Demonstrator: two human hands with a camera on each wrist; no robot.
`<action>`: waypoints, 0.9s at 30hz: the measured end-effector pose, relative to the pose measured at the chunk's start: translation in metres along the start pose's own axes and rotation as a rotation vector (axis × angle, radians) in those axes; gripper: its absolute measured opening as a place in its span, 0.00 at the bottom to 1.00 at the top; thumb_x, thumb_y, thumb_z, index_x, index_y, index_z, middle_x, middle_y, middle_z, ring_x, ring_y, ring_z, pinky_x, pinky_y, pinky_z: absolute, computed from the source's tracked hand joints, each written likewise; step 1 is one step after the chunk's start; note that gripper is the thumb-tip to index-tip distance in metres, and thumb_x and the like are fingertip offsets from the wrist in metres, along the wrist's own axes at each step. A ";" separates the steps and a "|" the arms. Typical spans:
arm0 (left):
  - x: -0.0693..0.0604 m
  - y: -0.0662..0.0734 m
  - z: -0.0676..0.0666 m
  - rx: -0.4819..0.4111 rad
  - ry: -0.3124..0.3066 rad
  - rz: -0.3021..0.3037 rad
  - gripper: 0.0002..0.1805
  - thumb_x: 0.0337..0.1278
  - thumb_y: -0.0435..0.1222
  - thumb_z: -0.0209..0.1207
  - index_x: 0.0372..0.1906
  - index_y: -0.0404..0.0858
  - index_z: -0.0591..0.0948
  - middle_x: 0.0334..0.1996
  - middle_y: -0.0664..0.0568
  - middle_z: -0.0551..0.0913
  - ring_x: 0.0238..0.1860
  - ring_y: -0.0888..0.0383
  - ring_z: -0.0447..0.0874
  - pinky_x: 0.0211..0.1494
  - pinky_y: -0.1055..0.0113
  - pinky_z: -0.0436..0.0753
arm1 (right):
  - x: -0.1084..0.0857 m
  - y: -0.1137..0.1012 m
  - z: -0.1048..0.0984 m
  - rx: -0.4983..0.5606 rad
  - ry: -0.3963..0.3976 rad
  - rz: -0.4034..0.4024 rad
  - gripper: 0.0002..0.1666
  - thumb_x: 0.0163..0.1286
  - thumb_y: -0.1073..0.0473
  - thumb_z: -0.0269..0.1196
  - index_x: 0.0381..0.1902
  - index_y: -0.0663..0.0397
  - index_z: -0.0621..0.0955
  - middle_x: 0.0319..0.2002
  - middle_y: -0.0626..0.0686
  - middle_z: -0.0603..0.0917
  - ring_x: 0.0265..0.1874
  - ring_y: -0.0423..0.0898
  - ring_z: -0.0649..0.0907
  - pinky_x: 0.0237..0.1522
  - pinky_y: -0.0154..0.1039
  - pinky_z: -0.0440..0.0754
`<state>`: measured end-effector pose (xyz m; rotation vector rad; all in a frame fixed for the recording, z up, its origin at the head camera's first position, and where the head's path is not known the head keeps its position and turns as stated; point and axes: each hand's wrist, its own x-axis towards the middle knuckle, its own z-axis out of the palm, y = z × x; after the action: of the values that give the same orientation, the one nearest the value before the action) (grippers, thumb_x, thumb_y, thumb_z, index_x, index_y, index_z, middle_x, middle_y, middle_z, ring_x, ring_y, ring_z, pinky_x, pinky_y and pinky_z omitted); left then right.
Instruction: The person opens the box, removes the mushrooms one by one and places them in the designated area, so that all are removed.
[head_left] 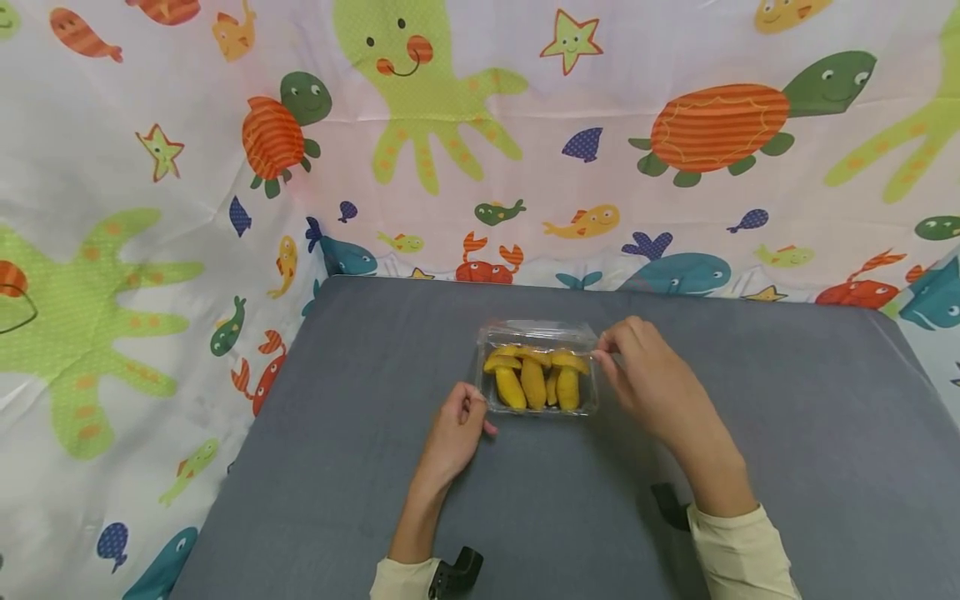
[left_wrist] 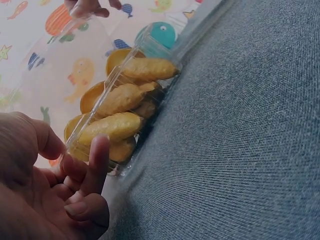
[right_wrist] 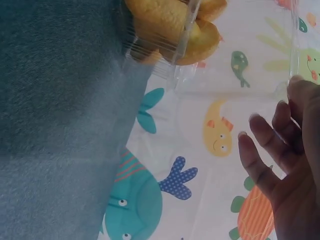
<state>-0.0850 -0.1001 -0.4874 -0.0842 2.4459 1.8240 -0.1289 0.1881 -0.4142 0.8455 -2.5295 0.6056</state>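
Observation:
A clear plastic box [head_left: 537,410] on the grey cloth holds several yellow mushroom-shaped pieces [head_left: 533,383]. Its transparent lid stands raised, seen in the right wrist view with a corner between the right hand's thumb and finger. That right hand [head_left: 645,375], also at the right edge of the right wrist view [right_wrist: 290,145], pinches the lid. At the box's near left corner, my left hand [head_left: 459,425] pinches the rim with thumb and index finger; the left wrist view shows this hand [left_wrist: 55,185] beside the yellow pieces [left_wrist: 112,127].
The grey cloth [head_left: 337,467] covers the table. Behind it and at the left hangs a white curtain [head_left: 450,217] printed with sea animals. Dark wrist devices [head_left: 457,573] sit by both sleeves.

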 end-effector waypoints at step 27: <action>0.001 -0.003 -0.005 -0.011 -0.063 0.004 0.07 0.82 0.37 0.48 0.42 0.41 0.73 0.27 0.41 0.77 0.38 0.54 0.90 0.39 0.62 0.72 | 0.035 -0.003 0.001 0.121 0.277 0.394 0.11 0.74 0.58 0.69 0.48 0.58 0.88 0.44 0.55 0.88 0.41 0.53 0.86 0.46 0.54 0.85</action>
<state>-0.0857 -0.1057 -0.4895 -0.0221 2.3958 1.8133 -0.1534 0.1695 -0.3966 0.2684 -2.4287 0.9356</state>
